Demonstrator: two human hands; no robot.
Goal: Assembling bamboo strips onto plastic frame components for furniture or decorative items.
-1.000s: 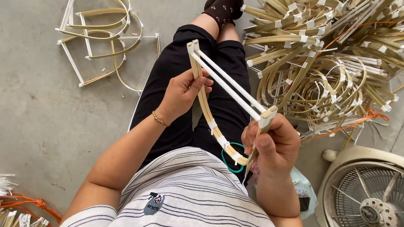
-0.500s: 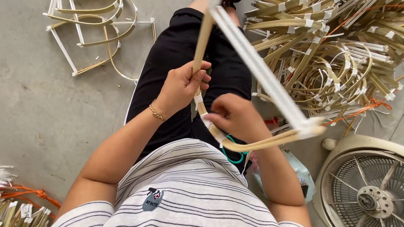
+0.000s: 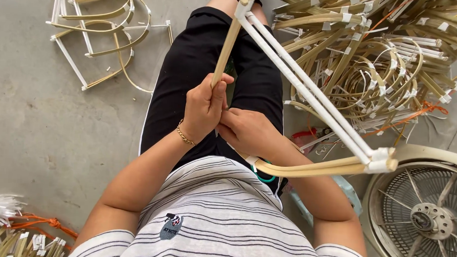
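Frame centre: left hand (image 3: 205,108) clamps the bamboo frame (image 3: 310,103), fingers wrapped tight round its strip. Right hand (image 3: 246,131) has moved from the frame's corner to the lap; its grip cannot be told. Frame now swung toward upper right.

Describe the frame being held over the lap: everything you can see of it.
The frame is a triangle-like loop: two parallel white rods joined to curved tan strips that look like bamboo, bound with white tape at the corners. It lies tilted across the lap, its far corner near the feet, another beside the fan. The left hand grips its tan strip; the right hand holds the bend low down.
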